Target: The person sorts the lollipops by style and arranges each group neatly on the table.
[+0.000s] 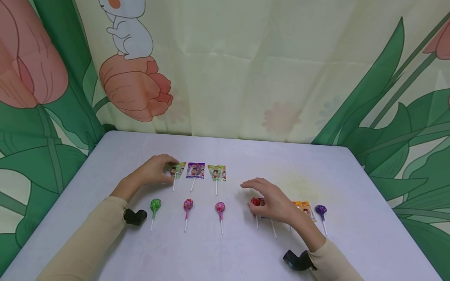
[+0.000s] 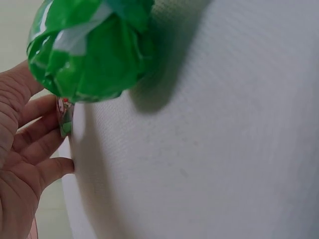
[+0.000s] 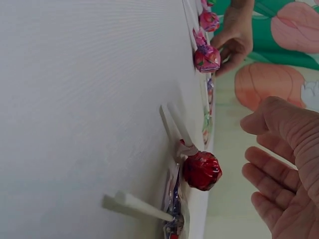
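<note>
My left hand [image 1: 156,170] is at the left end of the far row, its fingers and thumb around the edges of a lollipop in a flat green packet [image 1: 179,169]. In the left wrist view a round green lollipop [image 2: 94,55] hides part of this hand. Beside the held packet lie a purple-packet lollipop [image 1: 195,170] and another green-packet lollipop [image 1: 217,172]. My right hand [image 1: 272,198] hovers, fingers loosely bent and holding nothing, over a round red lollipop [image 3: 202,171]. A dark flat-packet lollipop [image 3: 174,219] lies beside the red one, partly hidden by the hand in the head view.
In the near row are the green lollipop [image 1: 155,204] and two pink ones, a left pink lollipop [image 1: 188,204] and a right pink lollipop [image 1: 220,207]. An orange-packet lollipop [image 1: 305,207] and a round purple lollipop [image 1: 320,210] lie right. A printed curtain [image 1: 225,78] hangs behind the white table [image 1: 175,257].
</note>
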Demonstrator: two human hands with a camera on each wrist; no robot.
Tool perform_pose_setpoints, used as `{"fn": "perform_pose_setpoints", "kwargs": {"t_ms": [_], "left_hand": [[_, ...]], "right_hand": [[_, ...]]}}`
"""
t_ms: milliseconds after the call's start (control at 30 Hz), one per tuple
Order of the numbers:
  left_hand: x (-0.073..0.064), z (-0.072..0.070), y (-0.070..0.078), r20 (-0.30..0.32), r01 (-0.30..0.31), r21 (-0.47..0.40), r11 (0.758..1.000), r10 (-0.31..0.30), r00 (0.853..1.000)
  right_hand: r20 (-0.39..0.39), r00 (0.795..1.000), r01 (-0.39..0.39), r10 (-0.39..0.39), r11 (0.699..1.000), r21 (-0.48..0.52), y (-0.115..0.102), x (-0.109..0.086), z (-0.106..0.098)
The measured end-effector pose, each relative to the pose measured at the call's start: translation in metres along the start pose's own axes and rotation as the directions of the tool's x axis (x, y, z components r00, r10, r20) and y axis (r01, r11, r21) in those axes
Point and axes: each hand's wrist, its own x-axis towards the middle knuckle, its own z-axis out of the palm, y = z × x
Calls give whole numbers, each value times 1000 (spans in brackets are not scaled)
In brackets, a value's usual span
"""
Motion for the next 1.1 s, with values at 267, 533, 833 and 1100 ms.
{"fn": "perform_pose_setpoints", "kwargs": {"t_ms": [267,533,833,1100], "left_hand": [[-2,-1,0,-3,-15,-6,1000,15,1000],[-1,-1,-1,-4,-13,-3,1000,13,1000],[-1,1,-1,-4,-1,3,1000,1,1000],[0,0,0,-3,3,6,1000,-3,1000]], "right_hand": [[-5,1000,-30,30,999,15,6,-12,-2],[-25,999,-36,36,999,13,16,-27,-6],[-25,999,-25,25,1000,-9,24,-39,-11],[21,997,-68,68,998,-4,31,-46,-15]]}}
